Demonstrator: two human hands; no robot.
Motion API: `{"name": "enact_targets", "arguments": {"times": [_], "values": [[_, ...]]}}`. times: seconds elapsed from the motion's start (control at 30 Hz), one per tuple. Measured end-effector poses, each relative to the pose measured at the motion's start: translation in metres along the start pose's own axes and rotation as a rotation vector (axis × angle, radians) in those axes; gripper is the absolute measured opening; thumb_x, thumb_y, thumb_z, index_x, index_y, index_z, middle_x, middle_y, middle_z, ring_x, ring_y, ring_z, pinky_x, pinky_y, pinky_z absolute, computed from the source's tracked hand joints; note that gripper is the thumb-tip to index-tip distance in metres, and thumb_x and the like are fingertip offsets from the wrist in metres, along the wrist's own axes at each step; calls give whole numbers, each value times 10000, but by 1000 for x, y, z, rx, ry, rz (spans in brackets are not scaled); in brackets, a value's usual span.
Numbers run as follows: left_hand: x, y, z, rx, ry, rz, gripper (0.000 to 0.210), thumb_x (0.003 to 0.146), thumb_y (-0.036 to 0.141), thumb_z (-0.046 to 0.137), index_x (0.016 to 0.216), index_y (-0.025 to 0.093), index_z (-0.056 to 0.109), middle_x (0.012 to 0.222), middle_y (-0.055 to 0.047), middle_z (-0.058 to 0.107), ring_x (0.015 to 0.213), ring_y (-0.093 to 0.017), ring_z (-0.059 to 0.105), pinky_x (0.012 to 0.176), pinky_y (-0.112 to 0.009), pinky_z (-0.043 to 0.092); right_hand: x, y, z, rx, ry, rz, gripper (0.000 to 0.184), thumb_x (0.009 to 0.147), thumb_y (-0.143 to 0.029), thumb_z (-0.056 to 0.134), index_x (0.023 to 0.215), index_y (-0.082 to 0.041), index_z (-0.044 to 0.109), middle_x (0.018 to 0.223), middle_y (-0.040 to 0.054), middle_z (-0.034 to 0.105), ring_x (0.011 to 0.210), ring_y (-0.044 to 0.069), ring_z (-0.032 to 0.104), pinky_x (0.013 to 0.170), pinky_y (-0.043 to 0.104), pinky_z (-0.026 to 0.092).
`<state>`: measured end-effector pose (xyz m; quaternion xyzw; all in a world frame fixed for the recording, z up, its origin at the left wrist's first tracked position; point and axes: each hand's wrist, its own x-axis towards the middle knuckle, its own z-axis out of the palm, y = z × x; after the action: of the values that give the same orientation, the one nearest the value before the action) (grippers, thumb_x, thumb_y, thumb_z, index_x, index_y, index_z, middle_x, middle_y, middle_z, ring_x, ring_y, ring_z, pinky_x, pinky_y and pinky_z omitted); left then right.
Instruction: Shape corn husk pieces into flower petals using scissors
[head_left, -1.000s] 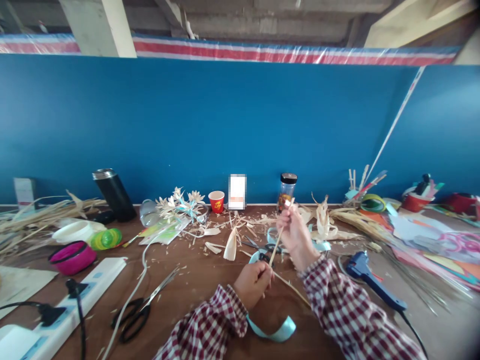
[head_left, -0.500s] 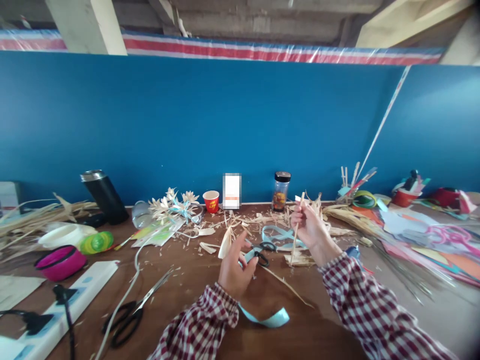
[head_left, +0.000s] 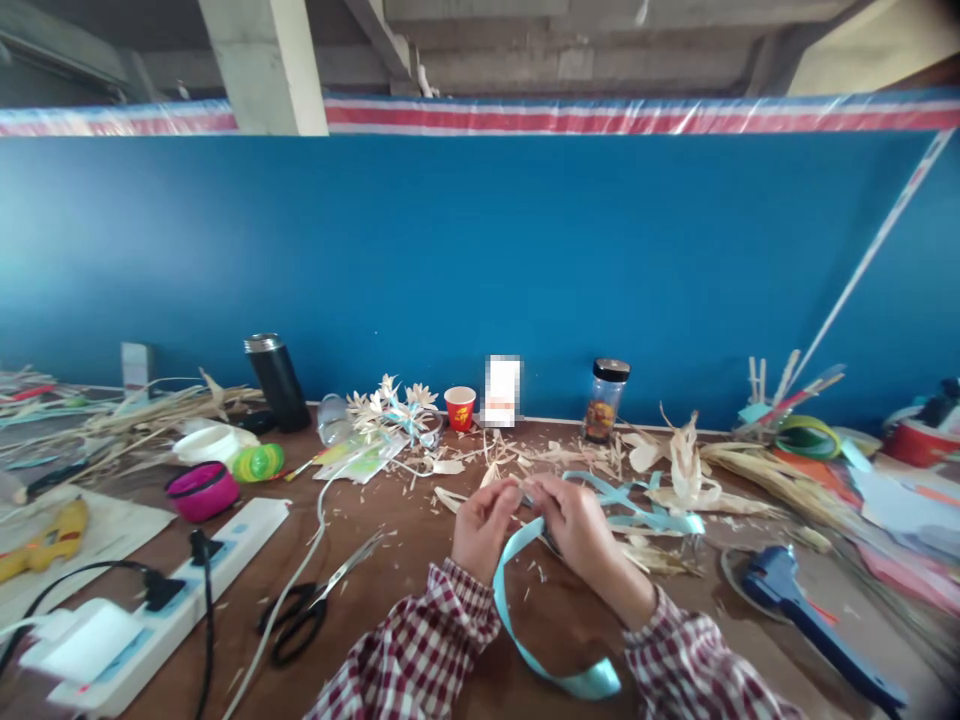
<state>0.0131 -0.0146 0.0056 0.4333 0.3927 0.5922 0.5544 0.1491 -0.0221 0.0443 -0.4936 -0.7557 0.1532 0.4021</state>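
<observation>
My left hand (head_left: 484, 525) and my right hand (head_left: 574, 520) meet low over the table, their fingertips pinched together. Between them they hold a light-blue ribbon (head_left: 506, 600), whose long tail curves down to a loose end near the front. Fingers hide its upper end and anything small pinched with it. More light-blue ribbon (head_left: 679, 522) lies looped on the table behind my right hand, among pale dried husk pieces. To the left of my hands rest black-handled scissors (head_left: 300, 615), blades partly apart.
A blue glue gun (head_left: 810, 610) lies at right, a yellow one (head_left: 52, 540) at far left. A white power strip (head_left: 187, 590) with plugs and cords occupies the left. Behind stand a red paper cup (head_left: 460, 409), a lidded jar (head_left: 606, 405), husk flowers (head_left: 394, 405) and a black flask (head_left: 277, 385).
My hands have come together at the ribbon. The thin stick-like piece earlier in my right hand is no longer visible. The view has turned left, showing the yellow glue gun.
</observation>
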Motion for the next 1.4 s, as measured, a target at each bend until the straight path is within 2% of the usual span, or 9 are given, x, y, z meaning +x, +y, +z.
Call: {"name": "enact_targets", "arguments": {"times": [0.2, 0.33, 0.47, 0.63, 0.8, 1.03, 1.23, 1.3, 1.4], "values": [[3, -10, 0, 121, -26, -41, 350, 656, 405, 713, 853, 116, 694, 562, 0, 625, 463, -93, 503, 467, -217, 426, -9, 11, 10, -137, -23, 6, 287, 943, -308, 368, 830, -201, 609, 728, 41, 660, 635, 157, 597, 597, 225, 406], [3, -14, -2, 223, -36, -42, 329, 681, 446, 673, 656, 118, 671, 501, 10, 578, 418, -82, 460, 421, -204, 363, -13, 19, 12, -104, 1, -4, 223, 934, -274, 385, 968, -203, 594, 800, 52, 681, 698, 176, 638, 637, 240, 443], [2, -10, -3, 257, -18, 12, 306, 695, 420, 657, 667, 115, 662, 497, 18, 554, 440, -84, 458, 449, -201, 358, -13, 24, 15, -25, 60, -33, 201, 893, -229, 449, 1067, -185, 540, 851, 67, 669, 773, 198, 640, 695, 276, 476], [0, -10, -2, 272, -83, 40, 258, 715, 369, 631, 679, 115, 657, 519, 18, 548, 453, -79, 442, 461, -197, 347, -11, 23, 15, 77, 77, -58, 132, 887, -238, 482, 926, -182, 596, 847, 59, 647, 771, 179, 614, 721, 272, 475], [0, -14, -2, 291, -67, 32, 231, 706, 342, 631, 715, 115, 672, 546, 0, 586, 455, -87, 457, 465, -206, 360, -11, 21, 15, 130, 36, -5, 197, 890, -255, 486, 792, -166, 631, 764, 49, 635, 714, 165, 597, 670, 245, 462], [1, -14, 0, 313, -47, 15, 244, 685, 353, 661, 595, 130, 624, 510, -8, 587, 414, -83, 447, 429, -204, 337, -13, 19, 16, -61, 45, -25, 272, 920, -229, 411, 769, -190, 634, 783, 47, 635, 713, 157, 592, 667, 238, 445], [-6, -4, 1, 276, -111, 42, 266, 702, 386, 673, 646, 127, 651, 527, -24, 607, 429, -94, 489, 436, -210, 374, -4, 53, -9, -191, 226, 87, 234, 882, -250, 455, 887, -187, 681, 889, 75, 691, 784, 200, 640, 724, 294, 479], [-6, -1, 2, 226, -82, 13, 279, 676, 399, 695, 656, 124, 656, 522, -18, 606, 413, -87, 484, 426, -208, 377, -2, 60, -16, -122, 298, 84, 251, 883, -276, 457, 950, -169, 674, 937, 95, 694, 839, 215, 639, 754, 313, 489], [-4, -1, 3, 149, -6, -51, 299, 633, 395, 721, 719, 114, 671, 495, 4, 595, 387, -70, 454, 409, -195, 365, -3, 51, -13, 59, 254, 44, 326, 899, -310, 447, 1155, -165, 587, 1036, 106, 674, 752, 184, 640, 665, 286, 509]]}}
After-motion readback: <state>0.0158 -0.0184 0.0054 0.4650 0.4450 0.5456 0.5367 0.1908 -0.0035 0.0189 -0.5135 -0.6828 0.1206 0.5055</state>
